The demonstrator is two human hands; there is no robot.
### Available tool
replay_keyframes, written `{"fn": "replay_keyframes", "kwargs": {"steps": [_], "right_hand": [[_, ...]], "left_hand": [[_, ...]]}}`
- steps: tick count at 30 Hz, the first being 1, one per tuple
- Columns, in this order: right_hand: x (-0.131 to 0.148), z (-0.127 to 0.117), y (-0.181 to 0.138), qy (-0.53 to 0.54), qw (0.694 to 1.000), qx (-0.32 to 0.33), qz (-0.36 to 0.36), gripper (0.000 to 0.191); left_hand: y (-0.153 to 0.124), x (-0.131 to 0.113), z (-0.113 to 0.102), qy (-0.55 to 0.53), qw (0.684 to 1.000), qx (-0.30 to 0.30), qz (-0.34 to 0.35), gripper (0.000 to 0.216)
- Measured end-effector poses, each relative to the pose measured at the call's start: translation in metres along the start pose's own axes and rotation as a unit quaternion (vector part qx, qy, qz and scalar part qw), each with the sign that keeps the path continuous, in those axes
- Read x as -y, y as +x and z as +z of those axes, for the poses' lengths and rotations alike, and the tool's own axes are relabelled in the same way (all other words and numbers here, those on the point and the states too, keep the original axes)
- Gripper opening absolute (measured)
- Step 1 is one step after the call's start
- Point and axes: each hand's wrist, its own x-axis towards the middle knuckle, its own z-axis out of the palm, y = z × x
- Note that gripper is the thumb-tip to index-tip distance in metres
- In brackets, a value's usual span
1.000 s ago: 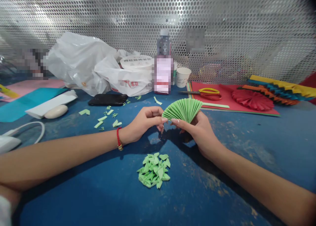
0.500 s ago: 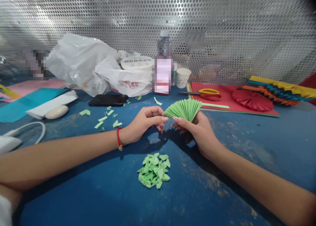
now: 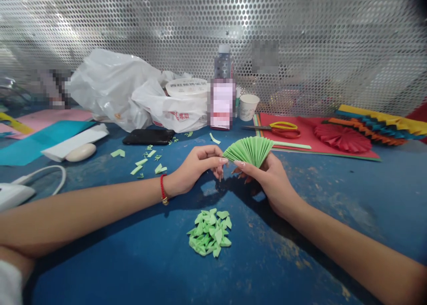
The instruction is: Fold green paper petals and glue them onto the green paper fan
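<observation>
grn fan (image 3: 249, 151); in r hand (image 3: 274, 176)

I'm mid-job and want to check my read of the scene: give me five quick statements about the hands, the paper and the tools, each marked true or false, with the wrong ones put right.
1. The right hand holds the green pleated fan. True.
2. The green pleated fan is folded flat shut. False: its pleats are spread out.
3. The scissors have their handles over the red paper. True.
4. The right wrist wears a bracelet. False: the red bracelet is on the left wrist.
5. The pile of green paper pieces lies on the blue table, nearer the person than both hands. True.
</observation>
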Motion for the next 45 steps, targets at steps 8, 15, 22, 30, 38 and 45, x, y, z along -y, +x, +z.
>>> {"fn": "replay_keyframes", "kwargs": {"steps": [8, 15, 22, 30, 38, 45], "right_hand": [[-0.0026, 0.0001, 0.0005, 0.006, 1.000, 0.006, -0.009, 0.044], [-0.0020, 0.0008, -0.0013, 0.002, 1.000, 0.003, -0.008, 0.045], [-0.0014, 0.0008, -0.0026, -0.012, 1.000, 0.003, -0.003, 0.046], [-0.0060, -0.0014, 0.0001, -0.012, 1.000, 0.010, -0.004, 0.048], [-0.0035, -0.0005, -0.0013, -0.004, 1.000, 0.010, -0.006, 0.048], [-0.0028, 0.0013, -0.0016, -0.002, 1.000, 0.002, -0.004, 0.048]], "left_hand": [[-0.0009, -0.0006, -0.0008, -0.031, 1.000, 0.002, -0.001, 0.018], [-0.0006, -0.0003, -0.0016, -0.042, 0.999, 0.009, 0.000, 0.018], [-0.0006, 0.0004, -0.0021, -0.039, 0.999, 0.006, -0.003, 0.015], [-0.0003, 0.0004, -0.0019, -0.037, 0.999, 0.009, 0.001, 0.015], [-0.0005, 0.0002, -0.0016, -0.041, 0.999, 0.009, -0.003, 0.018], [-0.0008, 0.0003, -0.0021, -0.042, 0.999, 0.015, -0.002, 0.014]]}}
